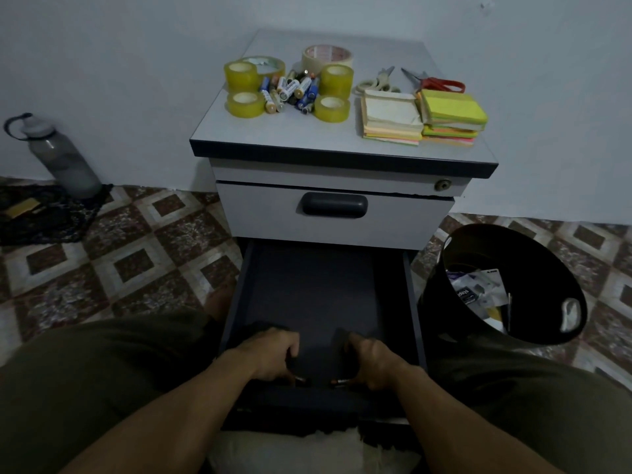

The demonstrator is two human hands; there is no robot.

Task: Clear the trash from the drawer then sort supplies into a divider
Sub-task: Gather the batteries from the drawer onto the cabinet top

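Observation:
The dark lower drawer (pixel 321 289) of a grey cabinet is pulled out towards me. Both hands are inside it at its near end. My left hand (pixel 270 354) curls its fingers round a battery (pixel 301 380) whose copper end pokes out. My right hand (pixel 371 360) grips another battery (pixel 338 382) the same way. On the cabinet top (pixel 307 135) lie a pile of batteries (pixel 290 92), several tape rolls (pixel 241 75), two pairs of scissors (pixel 434 82) and stacks of sticky notes (pixel 448 116). The rest of the drawer floor looks bare.
A black trash bin (pixel 455 254) with wrappers inside stands right of the drawer. The upper drawer (pixel 333 213) is closed. A grey water bottle (pixel 61 159) stands by the wall at left, on dark fabric. My knees flank the drawer on a patterned tile floor.

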